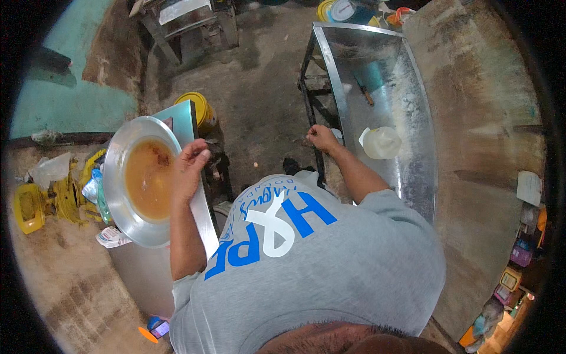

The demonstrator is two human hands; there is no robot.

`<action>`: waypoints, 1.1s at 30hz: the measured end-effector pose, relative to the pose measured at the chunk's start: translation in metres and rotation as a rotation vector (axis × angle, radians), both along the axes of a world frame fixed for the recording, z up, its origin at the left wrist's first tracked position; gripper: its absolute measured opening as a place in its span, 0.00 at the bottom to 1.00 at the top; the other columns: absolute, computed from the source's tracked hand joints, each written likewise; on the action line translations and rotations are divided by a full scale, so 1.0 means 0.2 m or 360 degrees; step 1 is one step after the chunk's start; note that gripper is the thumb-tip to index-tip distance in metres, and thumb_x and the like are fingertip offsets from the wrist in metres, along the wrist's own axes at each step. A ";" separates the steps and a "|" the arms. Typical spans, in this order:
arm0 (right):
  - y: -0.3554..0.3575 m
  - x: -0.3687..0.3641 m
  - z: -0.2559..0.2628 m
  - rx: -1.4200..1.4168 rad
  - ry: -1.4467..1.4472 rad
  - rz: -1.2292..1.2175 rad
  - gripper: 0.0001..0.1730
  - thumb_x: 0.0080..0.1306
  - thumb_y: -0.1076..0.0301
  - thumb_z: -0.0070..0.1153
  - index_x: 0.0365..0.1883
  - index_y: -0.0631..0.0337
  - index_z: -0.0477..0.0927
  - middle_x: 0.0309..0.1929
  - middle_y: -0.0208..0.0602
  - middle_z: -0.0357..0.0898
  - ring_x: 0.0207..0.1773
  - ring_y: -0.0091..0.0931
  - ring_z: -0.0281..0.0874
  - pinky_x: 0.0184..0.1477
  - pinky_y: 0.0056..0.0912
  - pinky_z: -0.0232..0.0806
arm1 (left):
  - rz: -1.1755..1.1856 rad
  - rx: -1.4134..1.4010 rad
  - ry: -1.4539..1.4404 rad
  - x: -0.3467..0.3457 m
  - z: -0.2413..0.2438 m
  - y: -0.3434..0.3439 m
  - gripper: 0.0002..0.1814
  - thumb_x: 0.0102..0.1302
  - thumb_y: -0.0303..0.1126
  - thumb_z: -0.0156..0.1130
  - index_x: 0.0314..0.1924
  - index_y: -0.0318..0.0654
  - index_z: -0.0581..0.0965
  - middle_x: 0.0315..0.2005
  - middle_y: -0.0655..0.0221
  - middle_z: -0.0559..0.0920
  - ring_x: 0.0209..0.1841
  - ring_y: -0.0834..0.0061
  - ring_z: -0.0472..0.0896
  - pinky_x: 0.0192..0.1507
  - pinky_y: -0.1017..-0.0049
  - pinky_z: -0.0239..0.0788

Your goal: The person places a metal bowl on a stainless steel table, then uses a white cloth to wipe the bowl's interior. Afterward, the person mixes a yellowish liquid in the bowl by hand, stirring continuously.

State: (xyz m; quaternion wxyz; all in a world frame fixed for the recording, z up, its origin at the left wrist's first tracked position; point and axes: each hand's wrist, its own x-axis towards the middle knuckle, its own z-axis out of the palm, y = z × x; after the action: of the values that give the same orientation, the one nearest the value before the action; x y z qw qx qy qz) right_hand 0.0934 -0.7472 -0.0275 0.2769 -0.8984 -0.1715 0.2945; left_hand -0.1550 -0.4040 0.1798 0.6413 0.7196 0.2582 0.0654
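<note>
A wide metal basin [116, 208] with brown liquid in it stands on a metal-topped table [183, 124] at the left. Over the basin's right rim is my left hand [191, 163], fingers apart and nothing in them. My right hand [323, 138] is beside the near edge of a metal trough-like table [329, 57] on the right, its fingers curled; whether they hold anything small cannot be told. On that table a pale, cloudy plastic container [383, 144] lies near my right forearm, and a knife with a wooden handle [366, 95] lies farther off.
A yellow bucket [199, 106] stands on the floor behind the left table. A wooden stand [190, 28] is at the far left, and a dial scale [342, 9] is beyond the right table. Plastic bags [93, 188] and yellow objects [31, 208] lie left of the basin. A wall rises at the right.
</note>
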 end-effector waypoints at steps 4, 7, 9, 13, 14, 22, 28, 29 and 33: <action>0.03 0.12 -0.09 0.0129 -0.0045 0.0140 0.17 0.60 0.57 0.66 0.41 0.59 0.85 0.43 0.50 0.84 0.50 0.47 0.82 0.52 0.48 0.72 | 0.0075 -0.0085 0.0141 0.02 -0.16 -0.18 0.19 0.68 0.32 0.68 0.56 0.34 0.78 0.47 0.68 0.81 0.48 0.77 0.79 0.54 0.75 0.72; 0.06 0.18 -0.16 0.0176 -0.0090 0.0167 0.15 0.60 0.58 0.65 0.40 0.58 0.85 0.43 0.51 0.84 0.49 0.47 0.82 0.52 0.48 0.72 | 0.0118 0.0068 0.0233 -0.10 -0.33 -0.24 0.22 0.67 0.35 0.68 0.56 0.32 0.77 0.45 0.63 0.83 0.46 0.75 0.81 0.51 0.74 0.73; 0.15 0.19 -0.13 0.0085 -0.0183 0.0210 0.12 0.61 0.65 0.65 0.39 0.63 0.84 0.38 0.44 0.85 0.41 0.33 0.84 0.44 0.36 0.74 | 0.0203 0.0211 0.0327 -0.21 -0.34 -0.31 0.23 0.66 0.37 0.69 0.56 0.31 0.77 0.45 0.61 0.83 0.46 0.73 0.82 0.51 0.73 0.74; 0.39 0.29 -0.26 0.0414 0.0097 0.0252 0.14 0.63 0.69 0.62 0.46 0.65 0.81 0.40 0.38 0.85 0.39 0.27 0.81 0.41 0.34 0.73 | 0.0476 0.0199 0.0543 -0.44 -0.40 -0.41 0.25 0.65 0.39 0.68 0.57 0.29 0.78 0.48 0.55 0.84 0.48 0.66 0.84 0.52 0.67 0.75; 0.50 0.30 -0.26 0.0456 0.0154 0.0274 0.15 0.64 0.70 0.61 0.48 0.66 0.80 0.40 0.36 0.84 0.38 0.26 0.80 0.40 0.34 0.73 | 0.0522 0.0301 0.0604 -0.49 -0.41 -0.43 0.26 0.64 0.40 0.68 0.57 0.29 0.78 0.48 0.54 0.84 0.49 0.65 0.84 0.52 0.66 0.75; 1.66 -0.30 0.70 0.0946 -0.0218 0.1370 0.23 0.66 0.65 0.63 0.57 0.65 0.77 0.53 0.48 0.83 0.54 0.37 0.82 0.57 0.40 0.72 | 0.1530 0.1039 0.1046 -0.98 -0.62 -0.47 0.24 0.60 0.41 0.68 0.55 0.41 0.79 0.53 0.48 0.78 0.55 0.48 0.77 0.58 0.56 0.70; 2.09 -1.10 0.84 0.0660 -0.0387 0.2490 0.30 0.66 0.58 0.64 0.64 0.59 0.73 0.57 0.48 0.80 0.58 0.38 0.80 0.60 0.42 0.70 | 0.1605 0.0885 0.1255 -1.14 -0.65 -0.35 0.33 0.61 0.46 0.67 0.63 0.40 0.74 0.65 0.52 0.70 0.67 0.50 0.69 0.69 0.52 0.59; 2.12 -1.14 0.80 0.0505 -0.0519 0.2623 0.32 0.66 0.55 0.64 0.66 0.59 0.72 0.60 0.50 0.78 0.61 0.40 0.76 0.64 0.44 0.67 | 0.1500 0.0884 0.1306 -1.11 -0.64 -0.29 0.34 0.61 0.46 0.67 0.64 0.40 0.73 0.68 0.53 0.69 0.69 0.50 0.67 0.71 0.51 0.56; 2.21 -1.33 0.63 0.0073 -0.0974 0.3045 0.42 0.62 0.46 0.64 0.69 0.59 0.69 0.69 0.54 0.68 0.72 0.46 0.64 0.74 0.46 0.55 | 0.1277 0.0798 0.1454 -1.16 -0.78 -0.32 0.37 0.63 0.52 0.64 0.67 0.40 0.71 0.73 0.56 0.63 0.74 0.51 0.61 0.75 0.46 0.45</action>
State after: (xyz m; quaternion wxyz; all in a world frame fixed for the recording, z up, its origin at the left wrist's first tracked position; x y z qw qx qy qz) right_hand -0.1727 -0.3060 0.0980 -0.1149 -0.4146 -0.8908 0.1463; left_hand -0.3880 -0.4673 0.0228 0.2059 0.6506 0.7296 0.0456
